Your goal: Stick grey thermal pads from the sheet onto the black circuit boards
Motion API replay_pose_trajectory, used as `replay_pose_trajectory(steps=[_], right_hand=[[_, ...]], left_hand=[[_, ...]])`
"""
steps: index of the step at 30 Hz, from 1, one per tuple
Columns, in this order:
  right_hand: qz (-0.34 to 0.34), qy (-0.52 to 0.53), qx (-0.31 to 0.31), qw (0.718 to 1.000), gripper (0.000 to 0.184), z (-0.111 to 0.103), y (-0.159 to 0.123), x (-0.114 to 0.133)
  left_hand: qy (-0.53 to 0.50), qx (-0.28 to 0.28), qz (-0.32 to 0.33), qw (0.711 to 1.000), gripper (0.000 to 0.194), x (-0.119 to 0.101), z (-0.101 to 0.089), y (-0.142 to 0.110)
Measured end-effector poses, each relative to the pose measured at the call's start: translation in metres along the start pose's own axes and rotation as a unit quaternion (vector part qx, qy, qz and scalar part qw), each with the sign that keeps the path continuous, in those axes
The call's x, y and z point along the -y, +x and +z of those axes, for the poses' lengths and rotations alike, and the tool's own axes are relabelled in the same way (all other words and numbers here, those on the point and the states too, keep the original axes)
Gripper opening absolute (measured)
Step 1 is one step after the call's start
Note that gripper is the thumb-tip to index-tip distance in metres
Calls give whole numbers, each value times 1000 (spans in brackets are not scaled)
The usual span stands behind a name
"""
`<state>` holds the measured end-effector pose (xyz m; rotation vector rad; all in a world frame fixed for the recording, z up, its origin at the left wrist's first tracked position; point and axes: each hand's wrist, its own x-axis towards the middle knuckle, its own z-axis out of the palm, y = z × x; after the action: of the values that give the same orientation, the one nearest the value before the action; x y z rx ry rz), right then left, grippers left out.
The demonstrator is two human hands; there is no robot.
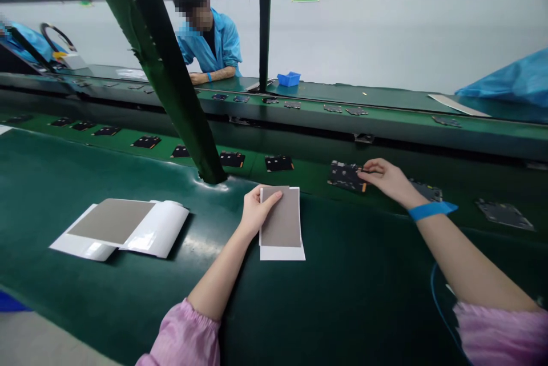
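My left hand (256, 209) grips a grey-brown sheet on white backing (280, 220), its thumb lying across the sheet's top. Over the green belt, the fingers of my right hand (387, 180) are pinched at the right edge of a black circuit board (342, 175). An orange tab shows at that board's lower right corner. Another circuit board (427, 190) is partly hidden behind my right wrist, which wears a blue band. A stack of similar grey-brown sheets (115, 220) with curled white backing lies on the bench to the left.
More boards (278, 163) lie in a row along the belt (252, 175). A slanted green post (171, 86) comes down left of my left hand. Across the line, a person in blue (214, 40) works near a blue bin (289, 79). A blue cord (439, 297) runs beside my right forearm.
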<state>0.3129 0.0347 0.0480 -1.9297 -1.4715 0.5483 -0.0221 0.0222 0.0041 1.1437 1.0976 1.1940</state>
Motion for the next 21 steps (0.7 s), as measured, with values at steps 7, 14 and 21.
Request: replay_pose_trajectory(steps=[7, 14, 21], right_hand=[[-27, -194, -72, 978, 15, -4, 3, 43], [-231, 7, 148, 961, 25, 82, -36, 95], [-262, 43, 160, 951, 34, 100, -40, 110]], left_hand=[[17, 10, 16, 1000, 30, 1, -2, 0], [4, 14, 17, 1000, 29, 5, -2, 1], [-4, 26, 25, 999, 27, 5, -2, 1]])
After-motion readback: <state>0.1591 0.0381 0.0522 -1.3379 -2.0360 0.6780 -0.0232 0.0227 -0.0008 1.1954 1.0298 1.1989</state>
